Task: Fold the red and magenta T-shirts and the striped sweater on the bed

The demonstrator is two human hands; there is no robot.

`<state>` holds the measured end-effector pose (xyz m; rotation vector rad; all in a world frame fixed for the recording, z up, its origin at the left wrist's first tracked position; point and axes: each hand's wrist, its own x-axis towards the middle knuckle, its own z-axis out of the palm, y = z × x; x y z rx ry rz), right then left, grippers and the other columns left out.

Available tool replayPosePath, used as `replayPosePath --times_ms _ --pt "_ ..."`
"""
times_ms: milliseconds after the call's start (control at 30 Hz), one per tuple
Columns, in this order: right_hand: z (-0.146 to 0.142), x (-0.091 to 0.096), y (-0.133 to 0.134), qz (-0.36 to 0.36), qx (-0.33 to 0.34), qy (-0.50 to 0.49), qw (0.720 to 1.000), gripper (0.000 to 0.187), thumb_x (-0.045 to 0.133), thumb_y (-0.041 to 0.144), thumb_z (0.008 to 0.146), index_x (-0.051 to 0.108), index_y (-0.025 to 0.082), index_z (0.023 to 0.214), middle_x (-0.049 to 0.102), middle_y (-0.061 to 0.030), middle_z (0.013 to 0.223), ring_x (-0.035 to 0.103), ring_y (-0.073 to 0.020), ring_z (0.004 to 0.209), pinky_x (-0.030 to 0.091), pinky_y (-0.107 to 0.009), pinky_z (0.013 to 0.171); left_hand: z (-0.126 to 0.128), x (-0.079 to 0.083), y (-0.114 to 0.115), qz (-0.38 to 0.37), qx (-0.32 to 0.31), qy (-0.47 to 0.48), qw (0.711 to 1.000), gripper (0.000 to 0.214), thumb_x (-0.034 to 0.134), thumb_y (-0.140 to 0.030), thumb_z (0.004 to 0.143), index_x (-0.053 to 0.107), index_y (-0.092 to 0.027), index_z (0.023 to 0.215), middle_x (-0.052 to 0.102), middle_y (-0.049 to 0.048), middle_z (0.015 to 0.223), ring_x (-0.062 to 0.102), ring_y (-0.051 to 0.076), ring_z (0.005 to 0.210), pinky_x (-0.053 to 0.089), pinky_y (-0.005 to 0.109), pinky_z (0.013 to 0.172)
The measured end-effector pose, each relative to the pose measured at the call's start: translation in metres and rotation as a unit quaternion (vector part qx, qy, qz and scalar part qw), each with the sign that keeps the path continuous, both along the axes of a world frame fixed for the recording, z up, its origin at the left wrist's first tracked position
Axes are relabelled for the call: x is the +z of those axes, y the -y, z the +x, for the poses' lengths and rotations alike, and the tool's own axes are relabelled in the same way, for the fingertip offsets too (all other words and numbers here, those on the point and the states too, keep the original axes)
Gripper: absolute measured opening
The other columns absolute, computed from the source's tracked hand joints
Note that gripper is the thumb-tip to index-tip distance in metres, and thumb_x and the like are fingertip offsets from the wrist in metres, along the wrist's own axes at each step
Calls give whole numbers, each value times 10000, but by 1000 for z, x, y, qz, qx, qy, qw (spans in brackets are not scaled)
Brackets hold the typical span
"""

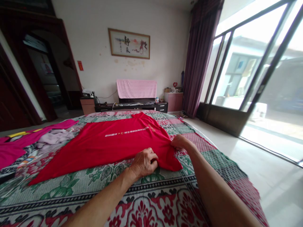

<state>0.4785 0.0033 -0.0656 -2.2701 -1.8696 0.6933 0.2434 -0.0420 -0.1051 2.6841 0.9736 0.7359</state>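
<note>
A red T-shirt (pixel 104 148) with a line of printed lettering lies spread on a patterned cloth (pixel 146 205), its collar end to the right and its hem to the left. My left hand (pixel 145 162) is closed on the shirt's near edge, close to where the near sleeve begins. Farther right, my right hand (pixel 180 142) pinches the shirt at its right edge, by the shoulder. The fingertips of both hands are partly hidden. The near sleeve (pixel 174 162) lies flat between the two hands.
At the left lie piled clothes, among them a magenta garment (pixel 14 151) and a greyish-lilac one (pixel 55 138). Beyond the cloth stands a low cabinet (pixel 161 107) with a pink towel (pixel 136 89) draped above it. Glass doors (pixel 251 69) fill the right side.
</note>
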Motion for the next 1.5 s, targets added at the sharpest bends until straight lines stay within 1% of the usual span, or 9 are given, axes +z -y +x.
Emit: replayPosePath --times_ms 200,400,567,733,833,933,1067,1333,1500 --pt "-4 21 11 64 16 -17 998 168 589 216 724 696 142 830 665 -36 671 583 -105 585 431 -185 525 1 -2 -9 -30 -3 19 999 214 527 -219 752 730 -212 821 645 26 800 575 138 740 421 234 677" --pt "-30 40 27 -110 207 -191 953 321 720 378 650 691 161 885 670 -10 758 614 -105 692 490 -193 608 6 -3 -19 -72 88 40 993 255 482 -242 806 676 -168 656 596 2 609 522 115 603 335 221 573" --pt "-38 36 26 -159 176 -112 965 368 768 392 596 693 174 882 638 6 703 601 -114 688 510 -223 614 9 -1 -19 -71 108 34 991 230 492 -222 786 696 -171 695 651 25 674 564 126 650 357 223 603" --pt "-44 33 25 -150 167 -66 972 161 673 238 674 688 164 816 601 26 645 560 -77 572 507 -213 589 7 -1 -17 -93 101 64 988 189 528 -243 789 708 -188 812 676 17 730 593 133 686 414 225 647" --pt "-43 30 24 -142 159 -62 975 125 621 182 685 678 151 792 578 32 605 537 -67 516 510 -211 567 4 -1 -17 -42 95 114 988 174 552 -214 783 683 -189 895 656 18 774 595 130 732 437 224 706" --pt "-40 26 22 -135 153 -72 976 156 601 165 689 680 148 823 575 32 599 535 -66 502 512 -207 553 3 0 -15 29 32 113 993 176 507 -197 822 678 -193 864 611 21 770 582 126 761 433 215 722" --pt "-37 22 19 -127 150 -81 977 188 557 146 701 684 145 839 573 28 594 531 -68 487 501 -207 529 5 1 -10 28 -41 24 998 249 455 -269 881 699 -230 912 597 20 777 574 128 746 429 216 686" --pt "-35 18 18 -118 138 -110 977 78 538 148 692 614 143 678 515 48 532 494 -63 455 464 -195 492 12 4 -10 -8 40 -100 994 264 448 -292 876 697 -227 937 605 36 815 586 156 771 418 237 673" --pt "-33 17 18 -118 135 -113 977 91 531 151 694 620 141 708 518 50 537 501 -66 446 473 -204 491 11 1 -7 20 53 -83 995 305 412 -311 893 702 -217 895 608 41 804 581 150 728 407 233 630"
